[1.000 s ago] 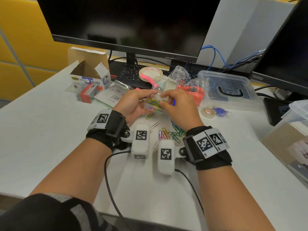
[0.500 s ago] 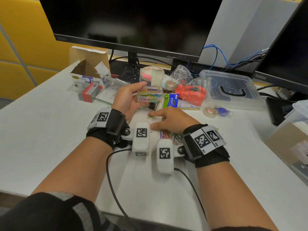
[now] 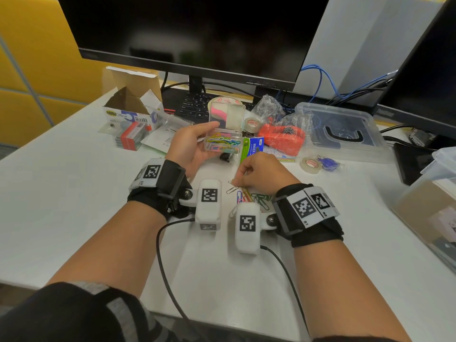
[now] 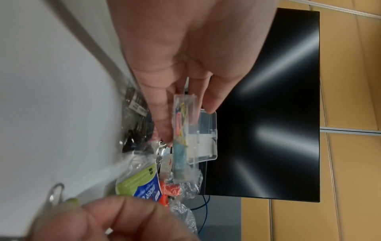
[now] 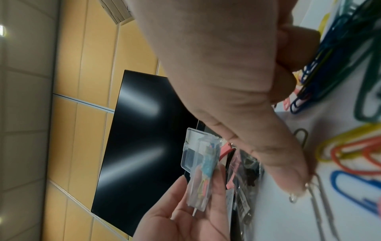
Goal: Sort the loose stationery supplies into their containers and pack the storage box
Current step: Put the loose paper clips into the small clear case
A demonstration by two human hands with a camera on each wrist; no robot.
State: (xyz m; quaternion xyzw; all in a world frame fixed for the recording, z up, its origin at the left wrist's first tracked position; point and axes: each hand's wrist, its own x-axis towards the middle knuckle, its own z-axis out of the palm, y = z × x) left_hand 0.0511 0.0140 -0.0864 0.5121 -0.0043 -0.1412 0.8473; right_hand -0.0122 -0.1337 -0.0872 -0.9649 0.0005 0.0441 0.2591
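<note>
- My left hand grips the clear paper-clip case off the bench, thumb on its far-left edge, fingers underneath — the lid stands up on the far side, so the mouth opens upward and toward me.
- The case already holds a layer of coloured clips; it is roughly level, its long axis running left–right.
- My right hand is down on the bench, fingertips pinching a silver paper clip that still lies flat on the surface.
- That clip sits just near of the case and a little to the right, its long axis slanting from near-left to far-right.
- The loose pile of coloured paper clips lies right under my right hand and wrist, well clear of the left hand — so the right hand is the one to fetch, the left only to hold.
- I judge the coming move to be short: lift the clip and carry it far and slightly left, over the near wall of the case.
- The large clear storage box waits at far right, beyond the orange item in its bag; nothing goes there yet, by my reckoning.
</note>
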